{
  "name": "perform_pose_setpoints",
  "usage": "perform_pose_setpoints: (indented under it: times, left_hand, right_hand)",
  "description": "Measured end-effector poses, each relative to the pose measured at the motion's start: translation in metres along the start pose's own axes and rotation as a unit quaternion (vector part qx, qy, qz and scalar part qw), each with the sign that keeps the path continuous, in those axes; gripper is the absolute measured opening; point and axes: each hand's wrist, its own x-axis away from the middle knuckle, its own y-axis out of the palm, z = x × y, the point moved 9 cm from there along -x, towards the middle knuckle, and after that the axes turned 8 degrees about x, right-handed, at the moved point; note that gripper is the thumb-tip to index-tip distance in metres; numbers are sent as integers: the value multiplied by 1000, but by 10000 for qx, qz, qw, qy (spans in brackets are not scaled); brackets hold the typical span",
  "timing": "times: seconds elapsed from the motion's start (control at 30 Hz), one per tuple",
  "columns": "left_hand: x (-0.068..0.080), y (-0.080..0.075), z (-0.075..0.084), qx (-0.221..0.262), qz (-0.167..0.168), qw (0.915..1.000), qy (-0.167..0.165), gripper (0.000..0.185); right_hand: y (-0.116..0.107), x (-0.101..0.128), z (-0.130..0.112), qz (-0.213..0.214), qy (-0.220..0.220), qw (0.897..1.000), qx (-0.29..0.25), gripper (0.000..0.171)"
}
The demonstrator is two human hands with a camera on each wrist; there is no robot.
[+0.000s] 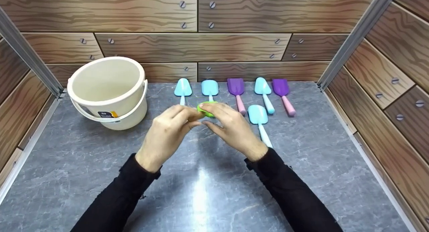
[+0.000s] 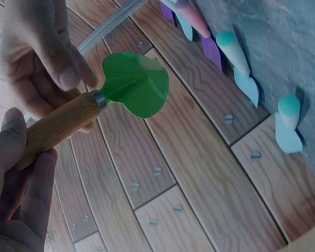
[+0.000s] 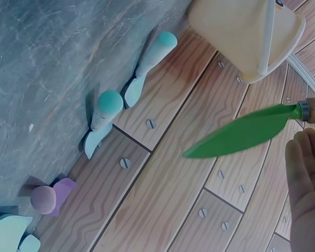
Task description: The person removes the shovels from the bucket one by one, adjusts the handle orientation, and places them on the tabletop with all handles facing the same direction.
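My left hand (image 1: 167, 134) pinches the wooden handle end of a garden trowel (image 2: 134, 84) between thumb and fingers. The trowel's green pointed blade (image 3: 247, 134) is held up off the table; in the head view only a bit of green shows between the hands. My right hand (image 1: 233, 128) is beside the trowel, its fingers near the handle's metal collar in the left wrist view. In the right wrist view the right hand's fingers (image 3: 304, 168) look fairly straight and sit below the handle. Whether they touch it is hard to tell.
A cream bucket (image 1: 125, 114) with its handle down stands at the back left. Plastic scoops lie along the back: several turquoise ones, such as a turquoise scoop (image 1: 258, 114) nearer me, and two purple, including a purple scoop (image 1: 281, 88). Wood-patterned walls (image 1: 234, 46) enclose the grey table (image 1: 318, 158).
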Motion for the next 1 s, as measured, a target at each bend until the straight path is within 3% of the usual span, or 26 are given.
perform_pose_setpoints:
  times: [0.27,0.53,0.77,1.0]
  left_hand:
    - [5,7,3,-7,-13,9999,106,21]
    - [9,14,0,189,-99,9998,11,22]
    - [11,24,-3,289,-355,9989,-65,21]
    - [14,29,-10,130,-490,9986,-114,26]
  right_hand:
    - [3,0,2,122,44,9989,-444,34]
    - [8,1,2,57,-223,9993,-289,27]
    - [10,4,9,-171,-335,9993,-21,30]
    - [10,16,30,-359,-179,9984,387,39]
